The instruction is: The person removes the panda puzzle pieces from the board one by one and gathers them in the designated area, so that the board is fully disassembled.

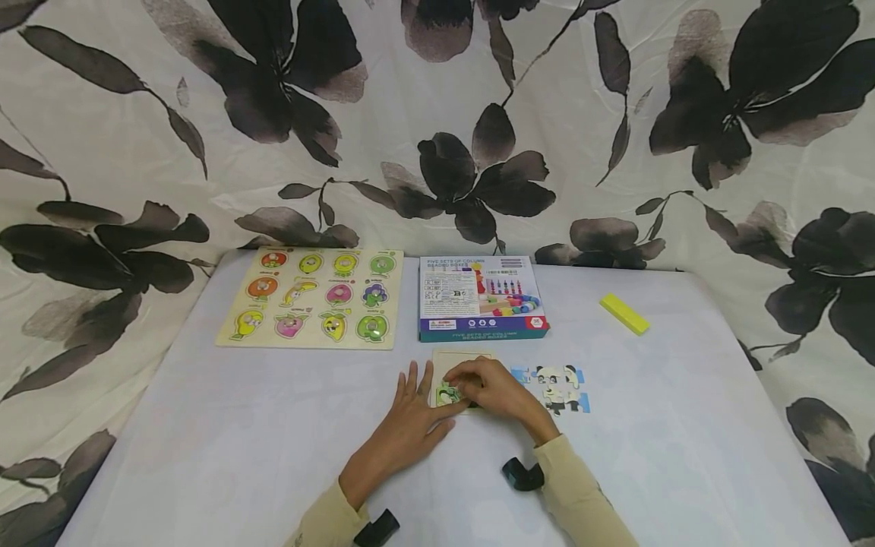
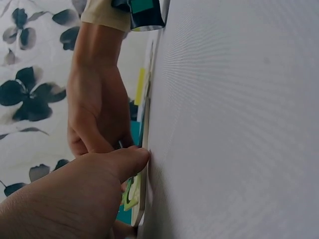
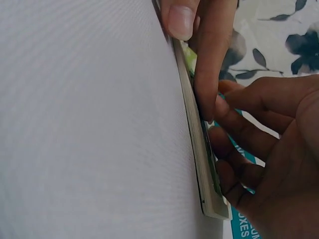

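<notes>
A small wooden puzzle board (image 1: 465, 355) lies on the table, its edge seen side-on in the right wrist view. In its left part is a green puzzle piece (image 1: 447, 394) with a dark and white picture, which looks slightly raised in the left wrist view. My left hand (image 1: 409, 420) has its fingers spread and straight; its index finger and thumb press at the board's near edge. My right hand (image 1: 497, 390) reaches over the board with bent fingers and pinches at the green piece; its fingertips partly hide it. Beside it lie panda puzzle pieces (image 1: 557, 396).
Behind the hands are a fruit puzzle board (image 1: 321, 304) at left and a bead set box (image 1: 481, 298) at centre. A yellow block (image 1: 624, 314) lies at the right. Each wrist wears a black camera (image 1: 522, 475). A floral cloth (image 1: 451, 152) hangs behind the table.
</notes>
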Demonstrator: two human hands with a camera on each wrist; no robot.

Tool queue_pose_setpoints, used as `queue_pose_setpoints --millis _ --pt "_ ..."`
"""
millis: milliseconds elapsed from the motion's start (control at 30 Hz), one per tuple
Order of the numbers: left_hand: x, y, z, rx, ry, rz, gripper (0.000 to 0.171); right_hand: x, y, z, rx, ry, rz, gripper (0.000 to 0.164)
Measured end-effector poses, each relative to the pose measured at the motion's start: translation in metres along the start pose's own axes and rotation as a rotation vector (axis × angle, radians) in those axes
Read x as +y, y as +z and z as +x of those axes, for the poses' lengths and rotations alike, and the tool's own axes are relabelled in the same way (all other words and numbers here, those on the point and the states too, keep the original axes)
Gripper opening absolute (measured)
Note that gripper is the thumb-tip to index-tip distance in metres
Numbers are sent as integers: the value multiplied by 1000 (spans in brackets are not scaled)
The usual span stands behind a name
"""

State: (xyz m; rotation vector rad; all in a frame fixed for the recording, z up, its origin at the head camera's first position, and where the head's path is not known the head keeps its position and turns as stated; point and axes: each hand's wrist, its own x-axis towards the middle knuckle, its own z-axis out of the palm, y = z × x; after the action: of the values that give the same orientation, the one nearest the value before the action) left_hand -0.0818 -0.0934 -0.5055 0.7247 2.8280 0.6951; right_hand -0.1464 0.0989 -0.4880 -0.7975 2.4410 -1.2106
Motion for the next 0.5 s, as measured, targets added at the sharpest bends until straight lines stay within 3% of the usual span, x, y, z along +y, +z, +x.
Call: queue_pose_setpoints --millis 233,500 --pt "0 1 0 -1 -20 -8 34 1 2 0 -29 7 74 23" --pt "0 0 0 6 -19 -7 33 -1 3 3 -28 -16 46 24"
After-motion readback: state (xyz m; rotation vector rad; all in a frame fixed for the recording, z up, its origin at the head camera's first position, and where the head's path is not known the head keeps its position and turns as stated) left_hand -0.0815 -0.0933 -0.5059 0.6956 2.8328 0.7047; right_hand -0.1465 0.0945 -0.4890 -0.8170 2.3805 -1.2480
